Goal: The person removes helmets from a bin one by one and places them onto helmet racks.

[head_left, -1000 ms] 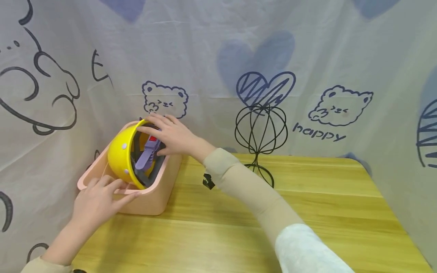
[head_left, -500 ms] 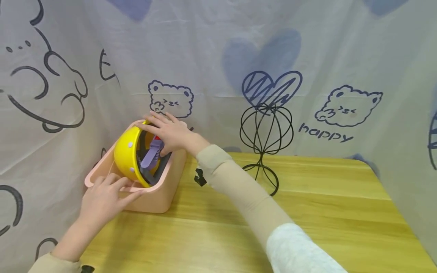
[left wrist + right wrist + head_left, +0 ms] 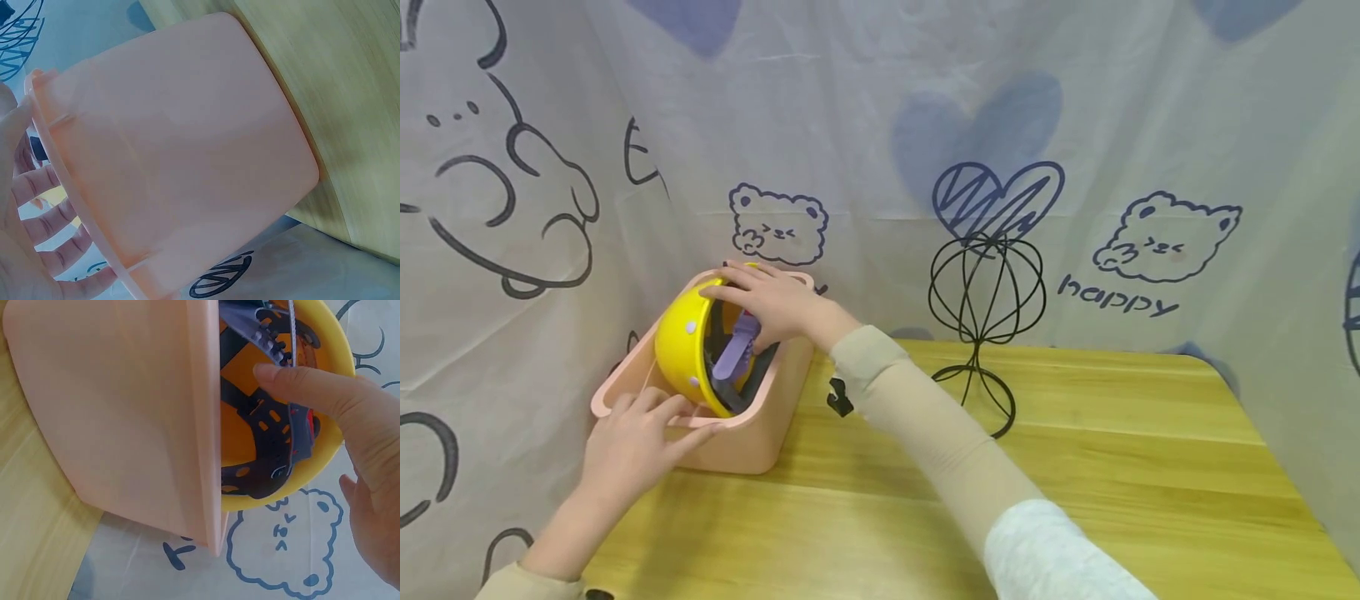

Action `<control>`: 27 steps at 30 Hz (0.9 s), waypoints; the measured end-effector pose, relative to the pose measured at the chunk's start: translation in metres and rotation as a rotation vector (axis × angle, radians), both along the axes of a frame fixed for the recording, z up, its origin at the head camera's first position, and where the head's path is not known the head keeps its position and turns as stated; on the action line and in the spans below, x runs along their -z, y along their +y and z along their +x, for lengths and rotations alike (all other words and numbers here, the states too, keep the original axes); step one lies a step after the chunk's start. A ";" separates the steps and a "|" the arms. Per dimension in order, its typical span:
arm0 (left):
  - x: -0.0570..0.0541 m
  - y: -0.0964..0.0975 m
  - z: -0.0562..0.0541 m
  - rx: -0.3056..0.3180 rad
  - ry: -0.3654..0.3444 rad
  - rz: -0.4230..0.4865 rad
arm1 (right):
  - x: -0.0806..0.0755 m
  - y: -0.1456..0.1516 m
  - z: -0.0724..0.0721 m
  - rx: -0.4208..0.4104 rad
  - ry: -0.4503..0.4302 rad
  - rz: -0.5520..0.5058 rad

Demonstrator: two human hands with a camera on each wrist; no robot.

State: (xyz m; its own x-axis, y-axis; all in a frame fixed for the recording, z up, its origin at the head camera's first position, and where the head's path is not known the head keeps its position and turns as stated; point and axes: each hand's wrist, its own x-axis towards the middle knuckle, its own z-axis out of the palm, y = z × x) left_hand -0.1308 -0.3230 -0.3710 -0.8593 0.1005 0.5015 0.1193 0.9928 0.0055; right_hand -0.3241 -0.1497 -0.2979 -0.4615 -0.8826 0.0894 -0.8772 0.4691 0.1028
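A yellow hard hat [image 3: 679,340] lies on its side in a pale pink plastic bin [image 3: 741,446] at the left of the table, its hollow turned to the right. Inside the hat are dark straps and a purple headband piece [image 3: 736,350]. My right hand [image 3: 775,302] grips the hat's upper rim; in the right wrist view the thumb [image 3: 306,384] reaches into the hollow, and the other fingers are largely hidden. At the bin's near rim, my left hand [image 3: 631,446] holds on, with several fingers [image 3: 53,222] over the inner side.
A black wire stand [image 3: 981,333] with a round cage top stands right of the bin. The wooden table [image 3: 1075,467] runs to the right. A printed cloth [image 3: 850,125] hangs behind and at both sides, close to the bin.
The head view has turned slightly left, so everything sits farther right. My right hand has come down a little with the hat's rim, covering most of the red part inside. The left hand keeps its hold.
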 end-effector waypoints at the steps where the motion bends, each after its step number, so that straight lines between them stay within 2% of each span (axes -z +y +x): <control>1: 0.000 0.000 0.000 0.000 0.002 0.002 | 0.000 0.001 0.000 -0.004 0.006 0.000; 11: 0.001 0.001 0.002 0.000 0.021 0.010 | 0.004 0.009 0.001 -0.041 0.058 -0.032; 18: 0.001 0.002 0.002 -0.007 0.027 0.012 | 0.008 0.010 0.001 -0.074 0.126 -0.038; 27: 0.003 0.003 0.002 -0.017 0.021 0.011 | 0.011 0.015 0.001 -0.063 0.154 -0.064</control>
State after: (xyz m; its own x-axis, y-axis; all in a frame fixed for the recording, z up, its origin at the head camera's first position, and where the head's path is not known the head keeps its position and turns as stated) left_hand -0.1293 -0.3204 -0.3743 -0.8503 0.0801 0.5202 0.1024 0.9946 0.0142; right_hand -0.3230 -0.1345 -0.3093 -0.3823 -0.8996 0.2113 -0.8812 0.4237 0.2098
